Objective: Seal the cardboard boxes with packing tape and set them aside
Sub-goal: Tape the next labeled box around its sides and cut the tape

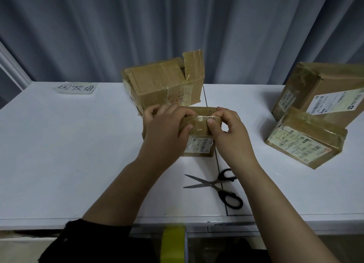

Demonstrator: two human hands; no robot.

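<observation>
A small cardboard box [199, 144] with a white barcode label stands at the table's centre. My left hand [167, 128] grips its left side, fingers curled over the top edge. My right hand [228, 128] pinches the box's upper right corner, thumb pressing on a strip of tape [202, 118] along the top edge. A yellow roll of packing tape [174, 245] sits below the table's front edge, near my lap. Behind the small box stands a bigger box [163, 85] with one flap raised.
Black-handled scissors [216, 185] lie open on the white table [69, 154] in front of the small box. Two taped, labelled boxes [307, 144] [323, 91] lean together at the right. A handwritten paper label [75, 88] lies at the back left. Grey curtains hang behind.
</observation>
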